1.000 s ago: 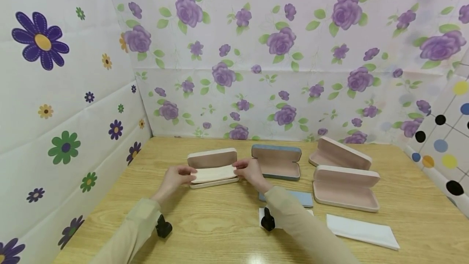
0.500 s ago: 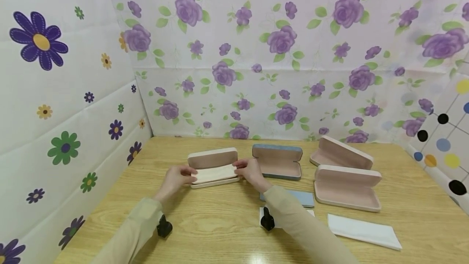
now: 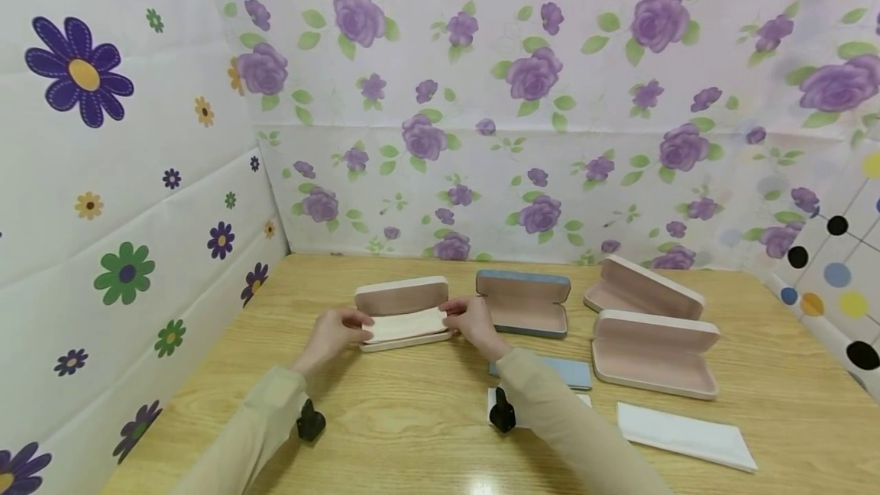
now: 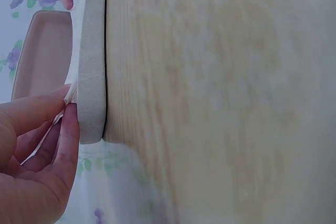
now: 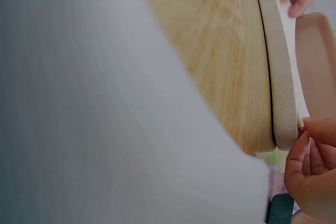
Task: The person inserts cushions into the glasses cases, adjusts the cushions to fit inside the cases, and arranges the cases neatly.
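Observation:
An eyeglass case with a cream outside and pinkish lining stands with its lid up on the table. Over its lower half lies a folded cream cloth. My left hand pinches the cloth's left end between thumb and fingers, as the left wrist view shows. At the other end, my right hand pinches the cloth's corner by the case's right side. In the right wrist view the cloth runs along the inside of the case's front wall. The case's bottom is hidden under the cloth.
Right of my right hand stands a blue case with its lid up. Two more cases are farther right. A blue cloth and a white cloth lie partly under my right forearm; another white cloth is at the front right.
The whole scene has shifted slightly in the head view. Both hands stay on the cloth's ends, with hardly any other movement visible.

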